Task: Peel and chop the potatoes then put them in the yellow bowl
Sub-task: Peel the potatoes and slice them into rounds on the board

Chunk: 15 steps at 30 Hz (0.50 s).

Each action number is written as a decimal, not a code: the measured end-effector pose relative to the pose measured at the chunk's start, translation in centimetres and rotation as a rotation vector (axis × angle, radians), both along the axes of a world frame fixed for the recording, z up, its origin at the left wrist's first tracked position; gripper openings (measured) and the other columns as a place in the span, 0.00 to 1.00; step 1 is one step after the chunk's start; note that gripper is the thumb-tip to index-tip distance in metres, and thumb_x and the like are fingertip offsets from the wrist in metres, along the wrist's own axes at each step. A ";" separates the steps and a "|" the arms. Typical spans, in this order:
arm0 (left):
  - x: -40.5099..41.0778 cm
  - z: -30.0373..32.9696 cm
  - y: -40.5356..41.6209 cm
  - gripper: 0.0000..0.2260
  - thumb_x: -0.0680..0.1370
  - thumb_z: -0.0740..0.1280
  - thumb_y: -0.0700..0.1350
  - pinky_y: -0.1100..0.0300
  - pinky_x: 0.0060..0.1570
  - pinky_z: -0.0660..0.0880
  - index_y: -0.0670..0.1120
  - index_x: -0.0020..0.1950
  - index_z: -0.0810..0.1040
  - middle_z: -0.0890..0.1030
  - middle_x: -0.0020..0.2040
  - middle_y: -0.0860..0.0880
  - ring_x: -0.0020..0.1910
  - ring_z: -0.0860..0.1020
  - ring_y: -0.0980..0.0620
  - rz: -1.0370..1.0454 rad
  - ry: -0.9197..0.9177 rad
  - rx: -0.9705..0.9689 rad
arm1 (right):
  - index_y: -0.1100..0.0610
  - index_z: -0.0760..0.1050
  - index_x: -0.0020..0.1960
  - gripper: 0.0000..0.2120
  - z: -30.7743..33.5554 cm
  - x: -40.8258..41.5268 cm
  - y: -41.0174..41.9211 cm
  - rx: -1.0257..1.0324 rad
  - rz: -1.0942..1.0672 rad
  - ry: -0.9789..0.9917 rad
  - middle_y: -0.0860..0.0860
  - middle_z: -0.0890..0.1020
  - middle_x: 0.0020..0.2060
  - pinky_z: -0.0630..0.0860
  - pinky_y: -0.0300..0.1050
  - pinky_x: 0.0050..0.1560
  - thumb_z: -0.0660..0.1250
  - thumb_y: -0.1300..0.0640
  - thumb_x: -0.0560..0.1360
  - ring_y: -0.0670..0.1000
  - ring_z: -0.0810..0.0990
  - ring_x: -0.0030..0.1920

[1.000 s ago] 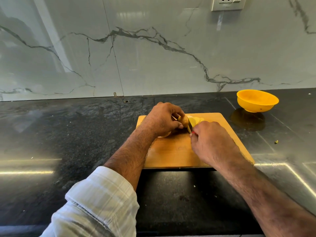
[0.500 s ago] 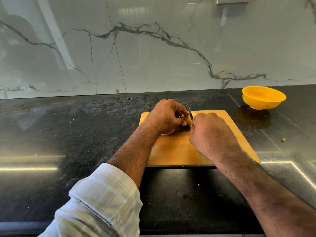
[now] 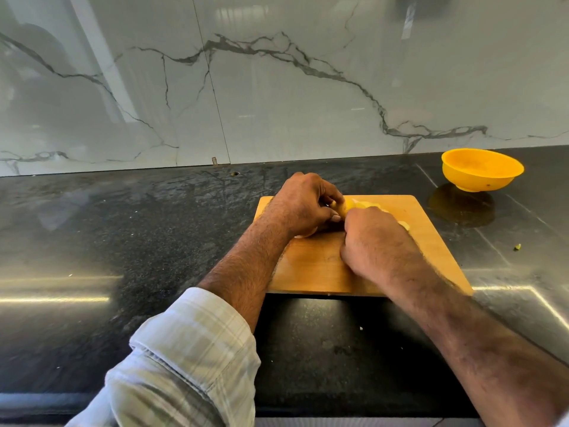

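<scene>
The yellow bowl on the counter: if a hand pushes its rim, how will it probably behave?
The yellow bowl looks thin and empty, so probably light. Its base is narrower than its rim, so a rim push may tip it. The black counter looks glossy, so it might slide.

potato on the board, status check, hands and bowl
Left hand grips potato on board. Right hand fisted beside it, knife hidden. Slices behind the hands. Yellow bowl apart, path open.

Home kitchen: black stone counter [image 3: 123, 241] w/ marble-look backsplash [image 3: 277, 103], wooden chopping board [image 3: 431, 235], yellow bowl [image 3: 482, 171].
</scene>
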State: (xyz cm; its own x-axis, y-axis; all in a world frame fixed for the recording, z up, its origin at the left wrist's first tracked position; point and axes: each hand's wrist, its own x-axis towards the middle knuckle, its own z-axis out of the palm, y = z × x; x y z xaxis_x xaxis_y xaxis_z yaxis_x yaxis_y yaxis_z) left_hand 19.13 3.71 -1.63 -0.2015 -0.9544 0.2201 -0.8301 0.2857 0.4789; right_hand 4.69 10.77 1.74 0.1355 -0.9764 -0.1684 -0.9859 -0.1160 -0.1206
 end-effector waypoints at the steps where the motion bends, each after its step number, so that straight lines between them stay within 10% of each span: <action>1: 0.0 0.0 -0.1 0.15 0.74 0.81 0.45 0.52 0.60 0.83 0.54 0.60 0.87 0.87 0.56 0.53 0.55 0.83 0.57 -0.002 0.002 -0.003 | 0.55 0.73 0.70 0.20 -0.1 0.0 0.0 0.006 0.006 -0.001 0.56 0.79 0.60 0.82 0.52 0.59 0.71 0.53 0.80 0.57 0.80 0.60; 15: 0.2 0.1 0.4 0.15 0.73 0.82 0.45 0.51 0.59 0.83 0.53 0.58 0.87 0.87 0.54 0.53 0.53 0.83 0.57 0.013 0.066 0.024 | 0.56 0.80 0.58 0.12 0.2 -1.4 -0.1 -0.205 -0.002 -0.130 0.54 0.82 0.45 0.83 0.47 0.47 0.68 0.49 0.81 0.53 0.82 0.45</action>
